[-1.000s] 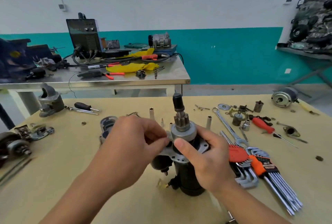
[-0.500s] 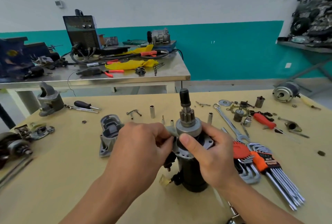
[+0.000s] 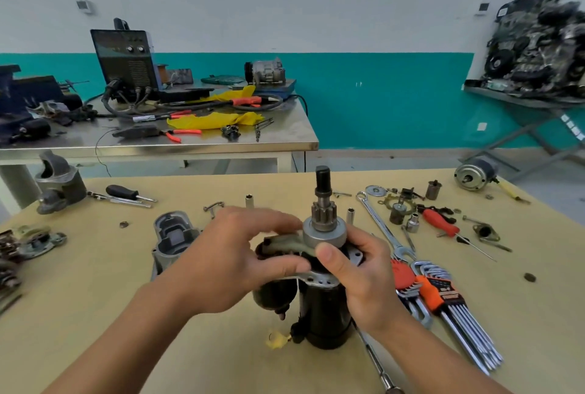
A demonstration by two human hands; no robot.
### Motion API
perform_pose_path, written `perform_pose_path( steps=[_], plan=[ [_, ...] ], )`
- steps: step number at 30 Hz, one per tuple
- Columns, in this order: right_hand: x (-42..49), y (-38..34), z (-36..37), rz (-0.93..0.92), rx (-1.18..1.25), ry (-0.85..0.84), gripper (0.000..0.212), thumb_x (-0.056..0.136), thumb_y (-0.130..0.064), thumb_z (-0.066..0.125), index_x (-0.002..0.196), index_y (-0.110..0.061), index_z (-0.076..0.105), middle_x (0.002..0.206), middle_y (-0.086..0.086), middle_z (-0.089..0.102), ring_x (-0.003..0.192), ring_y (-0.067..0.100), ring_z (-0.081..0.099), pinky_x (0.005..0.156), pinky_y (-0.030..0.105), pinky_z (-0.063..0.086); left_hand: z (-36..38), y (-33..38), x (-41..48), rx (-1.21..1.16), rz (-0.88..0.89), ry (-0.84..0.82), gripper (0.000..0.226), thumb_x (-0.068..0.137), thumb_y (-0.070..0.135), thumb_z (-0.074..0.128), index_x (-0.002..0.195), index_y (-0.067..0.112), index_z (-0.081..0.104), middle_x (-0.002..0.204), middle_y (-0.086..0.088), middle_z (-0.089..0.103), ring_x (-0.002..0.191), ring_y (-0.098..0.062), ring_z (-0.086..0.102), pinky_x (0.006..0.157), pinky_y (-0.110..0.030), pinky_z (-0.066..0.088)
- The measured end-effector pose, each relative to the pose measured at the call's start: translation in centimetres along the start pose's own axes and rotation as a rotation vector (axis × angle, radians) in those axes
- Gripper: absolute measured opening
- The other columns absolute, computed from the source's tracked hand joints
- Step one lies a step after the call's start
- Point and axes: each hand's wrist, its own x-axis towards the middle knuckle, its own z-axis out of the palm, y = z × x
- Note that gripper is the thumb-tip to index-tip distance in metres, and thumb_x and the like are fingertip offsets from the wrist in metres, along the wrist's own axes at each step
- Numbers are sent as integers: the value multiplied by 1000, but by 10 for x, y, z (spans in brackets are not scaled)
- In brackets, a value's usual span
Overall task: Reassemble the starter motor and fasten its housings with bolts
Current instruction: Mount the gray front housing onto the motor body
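Spreads left hand (image 3: 231, 264) wider than half a second ago, pinching shift fork (image 3: 286, 243) beside pinion (image 3: 321, 212) | clasps starter motor (image 3: 327, 314) in right hand (image 3: 364, 276), upright near-centre on table (image 3: 95, 314) | still lacks nose housing (image 3: 172, 237) (lying just left, unfitted), so puts bolting well ahead.

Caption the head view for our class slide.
Left hand pinches the fork lever; right hand steadies the upright starter motor.

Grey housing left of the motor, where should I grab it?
Probably take the grey housing by its rounded far end, from above: it lies flat, hollow side up, side walls bare for fingers, while the left hand hides its near end.
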Motion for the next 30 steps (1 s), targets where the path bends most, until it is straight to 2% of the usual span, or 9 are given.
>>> perform_pose_path(
  steps=[2, 4, 7, 10, 13, 20, 26, 28, 30],
  plan=[
    [2, 1, -3, 18, 47, 2, 38, 82, -48, 76, 108, -21, 76, 101, 5, 76, 95, 21, 71, 79, 25, 55, 10, -3, 2, -186, -15, 26, 44, 75, 46, 79, 112, 21, 75, 97, 16, 75, 92, -3, 69, 77, -17, 52],
    [4, 2, -8, 58, 93, 14, 40, 78, -50, 79, 107, -21, 76, 101, 5, 76, 96, 22, 71, 80, 27, 56, 20, -5, 3, -339, -41, 93, 37, 75, 34, 80, 108, 18, 77, 94, 13, 77, 90, -7, 72, 76, -17, 53],
    [7, 3, -16, 122, 132, -10, 46, 75, -50, 82, 110, -21, 75, 106, 9, 74, 102, 28, 70, 85, 32, 56, 32, -6, 8, -506, -109, 170, 30, 73, 28, 80, 101, 18, 78, 94, 8, 78, 87, -9, 74, 74, -18, 56],
    [8, 5, -21, 125, 103, -52, 35, 78, -36, 79, 111, -25, 74, 106, 6, 74, 102, 26, 69, 86, 34, 55, 37, -7, 15, -548, -180, 204, 27, 71, 32, 79, 95, 20, 79, 91, 5, 79, 85, -12, 75, 73, -24, 59],
    [6, 7, -20, 108, 85, -42, 29, 79, -27, 73, 108, -27, 75, 101, 2, 75, 98, 21, 71, 82, 30, 55, 37, -7, 16, -532, -195, 198, 29, 69, 38, 80, 94, 23, 80, 90, 6, 78, 84, -10, 74, 71, -22, 57],
    [3, 8, -22, 81, 117, -2, 29, 75, -24, 71, 103, -27, 77, 98, 1, 76, 93, 19, 72, 79, 29, 57, 41, -7, 10, -665, -165, 151, 30, 74, 22, 78, 104, 17, 75, 95, -1, 77, 87, -15, 73, 74, -19, 56],
    [2, 9, -24, 91, 60, -41, 33, 77, -37, 78, 109, -32, 73, 105, 3, 73, 101, 23, 69, 86, 34, 56, 46, -3, 11, -718, -172, 225, 24, 74, 17, 78, 98, 16, 75, 89, -2, 77, 79, -16, 73, 69, -20, 57],
    [-1, 9, -27, 114, 72, -70, 44, 73, -51, 83, 112, -35, 71, 109, -1, 73, 104, 20, 69, 87, 30, 56, 45, -2, 10, -728, -142, 194, 19, 78, 16, 78, 96, 20, 77, 90, 0, 77, 80, -13, 74, 70, -20, 57],
    [-4, 8, -30, 150, 105, -99, 56, 65, -58, 86, 115, -40, 70, 114, -5, 72, 108, 15, 68, 87, 25, 55, 46, 0, 10, -715, -135, 173, 18, 81, 15, 79, 99, 19, 77, 94, -4, 77, 84, -18, 74, 73, -25, 59]
  ],
)
